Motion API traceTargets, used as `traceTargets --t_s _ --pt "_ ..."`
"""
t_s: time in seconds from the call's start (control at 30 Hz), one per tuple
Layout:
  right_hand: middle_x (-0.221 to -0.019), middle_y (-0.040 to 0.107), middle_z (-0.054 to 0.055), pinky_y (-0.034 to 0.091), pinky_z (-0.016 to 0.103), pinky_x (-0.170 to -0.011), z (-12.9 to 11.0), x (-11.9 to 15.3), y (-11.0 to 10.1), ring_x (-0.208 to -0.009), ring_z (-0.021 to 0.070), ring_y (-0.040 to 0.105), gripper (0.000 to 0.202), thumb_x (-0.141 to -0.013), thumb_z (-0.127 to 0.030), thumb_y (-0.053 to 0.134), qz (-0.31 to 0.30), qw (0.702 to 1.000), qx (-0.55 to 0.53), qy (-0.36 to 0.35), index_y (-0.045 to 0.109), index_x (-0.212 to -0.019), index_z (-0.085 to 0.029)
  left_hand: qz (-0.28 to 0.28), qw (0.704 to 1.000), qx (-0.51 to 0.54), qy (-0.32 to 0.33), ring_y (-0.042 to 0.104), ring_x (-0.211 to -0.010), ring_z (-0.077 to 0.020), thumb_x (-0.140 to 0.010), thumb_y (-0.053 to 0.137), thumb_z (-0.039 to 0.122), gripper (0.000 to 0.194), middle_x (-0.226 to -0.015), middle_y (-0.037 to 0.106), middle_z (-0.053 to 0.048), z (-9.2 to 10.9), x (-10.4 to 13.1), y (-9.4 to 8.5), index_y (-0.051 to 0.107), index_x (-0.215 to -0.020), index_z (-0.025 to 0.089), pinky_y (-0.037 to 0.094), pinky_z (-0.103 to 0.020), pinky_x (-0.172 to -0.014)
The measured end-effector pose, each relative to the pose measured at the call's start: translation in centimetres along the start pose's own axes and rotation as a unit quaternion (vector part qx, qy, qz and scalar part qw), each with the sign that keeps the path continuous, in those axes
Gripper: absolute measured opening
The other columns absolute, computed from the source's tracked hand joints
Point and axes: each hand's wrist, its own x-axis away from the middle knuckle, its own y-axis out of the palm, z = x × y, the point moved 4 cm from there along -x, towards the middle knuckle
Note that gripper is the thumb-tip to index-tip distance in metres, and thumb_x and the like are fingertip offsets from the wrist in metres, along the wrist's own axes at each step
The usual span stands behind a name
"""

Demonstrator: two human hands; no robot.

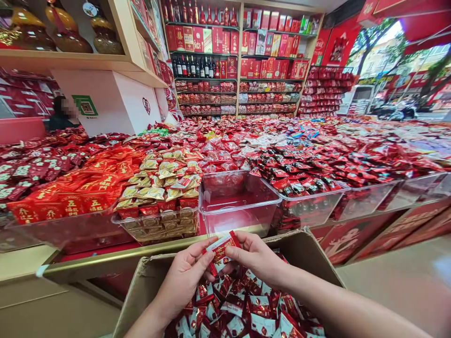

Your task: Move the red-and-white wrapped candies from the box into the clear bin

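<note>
Both hands hold one red and white wrapped candy [221,253] between them, over an open cardboard box [299,251]. My left hand [188,270] pinches its left end between thumb and fingers. On the other end, the thumb and fingers of my right hand [255,256] are closed. Beneath the hands, the box holds a heap of loose candies [243,303] in similar red and white wrappers. Just beyond the box stands a clear plastic bin [243,213] with nothing visible inside except its see-through walls.
Bins of gold packets [160,188], orange-red packets [88,183] and dark red packets [310,173] flank the clear bin. Shelves [239,56] with bottles and boxes rise behind. A person [63,115] is partly visible at the left. A gold-edged counter [105,267] runs beside the box.
</note>
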Motion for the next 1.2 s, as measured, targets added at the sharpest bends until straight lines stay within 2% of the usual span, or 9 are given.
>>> traceTargets --t_s 0.2,0.33,0.4,0.57,0.7,0.87,1.0,1.1,1.2 --pt "-0.081 0.060 0.004 0.046 0.023 -0.057 -0.1 0.3 -0.5 -0.060 0.0092 0.057 0.023 -0.082 -0.029 0.042 0.014 0.986 0.141 -0.092 0.052 -0.097 -0.014 0.008 0.994 0.096 -0.049 0.059 -0.061 -0.0130 -0.076 0.051 0.033 0.041 -0.082 0.065 -0.003 0.1 0.4 0.1 0.044 -0.114 0.019 0.047 -0.025 -0.055" --pt "-0.108 0.054 0.006 0.040 0.028 -0.085 -0.9 1.4 -0.3 -0.099 0.0140 0.050 0.027 -0.078 -0.010 0.042 0.026 0.879 0.372 -0.298 0.053 -0.100 -0.019 -0.007 0.989 0.127 -0.071 0.062 -0.069 -0.0183 -0.081 0.038 0.043 0.043 -0.081 0.065 -0.007 0.6 0.6 0.3 0.041 -0.114 0.016 0.048 -0.031 -0.061" --pt "-0.119 0.046 0.007 0.036 0.030 -0.090 -0.9 1.6 -0.1 -0.109 0.0144 0.042 0.037 -0.074 -0.004 0.039 -0.002 0.846 0.420 -0.329 0.051 -0.106 -0.019 0.002 0.993 0.105 -0.050 0.061 -0.064 -0.0145 -0.078 0.049 0.035 0.041 -0.076 0.066 -0.004 0.8 0.5 0.2 0.041 -0.113 0.016 0.049 -0.027 -0.059" --pt "-0.104 0.056 0.007 0.040 0.028 -0.083 -0.3 1.2 -1.4 -0.095 0.0124 0.051 0.036 -0.075 -0.005 0.035 0.063 0.892 0.381 -0.236 0.049 -0.107 -0.017 0.037 0.998 0.045 0.012 0.059 -0.065 -0.0113 -0.071 0.060 0.020 0.048 -0.078 0.066 0.000 0.3 0.1 -0.1 0.037 -0.113 0.020 0.050 -0.023 -0.060" --pt "-0.090 0.059 0.004 0.043 0.024 -0.070 0.0 1.1 -1.3 -0.078 0.0119 0.054 0.031 -0.073 -0.017 0.050 0.030 0.907 0.394 -0.148 0.048 -0.104 -0.016 -0.023 1.000 0.004 0.004 0.059 -0.071 -0.0140 -0.072 0.059 0.021 0.041 -0.081 0.065 -0.002 -0.6 0.0 0.0 0.039 -0.108 0.020 0.049 -0.025 -0.063" --pt "-0.087 0.059 0.002 0.039 0.022 -0.068 0.4 1.7 -1.1 -0.077 0.0120 0.052 0.024 -0.069 -0.015 0.053 -0.112 0.841 0.527 -0.047 0.055 -0.093 -0.017 -0.114 0.972 -0.201 -0.039 0.059 -0.071 -0.0156 -0.076 0.049 0.025 0.032 -0.080 0.066 -0.003 -0.9 0.1 -1.1 0.045 -0.108 0.020 0.046 -0.027 -0.064" --pt "-0.077 0.061 0.001 0.035 0.020 -0.052 3.4 2.7 -1.9 -0.066 0.0131 0.054 0.026 -0.064 -0.016 0.055 -0.257 0.741 0.612 0.102 0.059 -0.089 -0.019 -0.166 0.903 -0.393 -0.047 0.060 -0.078 -0.0149 -0.077 0.039 0.021 0.026 -0.088 0.066 -0.003 -2.1 -0.2 -2.2 0.051 -0.099 0.020 0.045 -0.025 -0.070" --pt "-0.071 0.062 0.005 0.031 0.022 -0.047 5.1 2.7 -2.6 -0.063 0.0165 0.055 0.022 -0.064 -0.017 0.054 -0.270 0.660 0.681 0.167 0.062 -0.084 -0.017 -0.142 0.842 -0.517 -0.061 0.059 -0.082 -0.0236 -0.068 0.047 0.015 0.021 -0.085 0.067 -0.008 -5.0 -0.6 -2.7 0.060 -0.083 0.018 0.041 -0.035 -0.075" --pt "-0.076 0.063 0.009 0.031 0.023 -0.049 5.2 1.9 -2.8 -0.067 0.0187 0.056 0.022 -0.067 -0.023 0.052 -0.237 0.643 0.713 0.144 0.061 -0.085 -0.015 -0.099 0.818 -0.563 -0.064 0.051 -0.097 -0.0334 -0.063 0.053 0.017 0.041 -0.106 0.057 -0.018 -8.5 -1.2 -2.4 0.054 -0.104 0.015 0.034 -0.046 -0.082"
